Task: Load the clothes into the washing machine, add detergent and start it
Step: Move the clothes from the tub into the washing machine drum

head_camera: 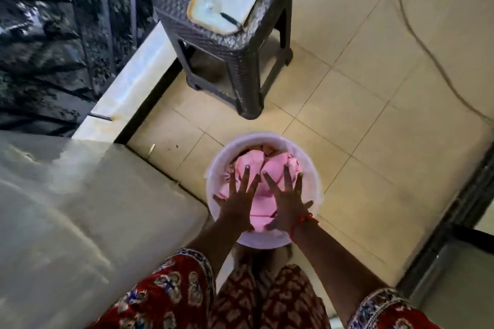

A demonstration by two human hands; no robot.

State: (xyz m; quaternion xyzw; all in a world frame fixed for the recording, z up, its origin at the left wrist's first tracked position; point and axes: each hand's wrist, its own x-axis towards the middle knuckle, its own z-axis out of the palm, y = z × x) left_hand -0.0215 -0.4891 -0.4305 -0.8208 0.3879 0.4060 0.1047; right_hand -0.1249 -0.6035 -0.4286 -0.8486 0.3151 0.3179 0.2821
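A white round bucket [315, 176] stands on the tiled floor in front of my feet, filled with pink clothes [263, 168]. My left hand [236, 200] and my right hand [287, 203] hover side by side over the clothes, palms down, fingers spread wide, holding nothing. A red thread bracelet is on my right wrist. A pale grey surface [80, 222] at the left may be the washing machine's top; I cannot tell. On the stool behind sits a white square tub [224, 0] with a dark-handled scoop in it.
A dark woven plastic stool [235, 61] stands on the floor beyond the bucket. A railing with foliage [53, 35] and a white ledge [139, 72] run along the left. A cable [417, 43] trails over the floor at right. A dark door frame [454, 222] sits at lower right.
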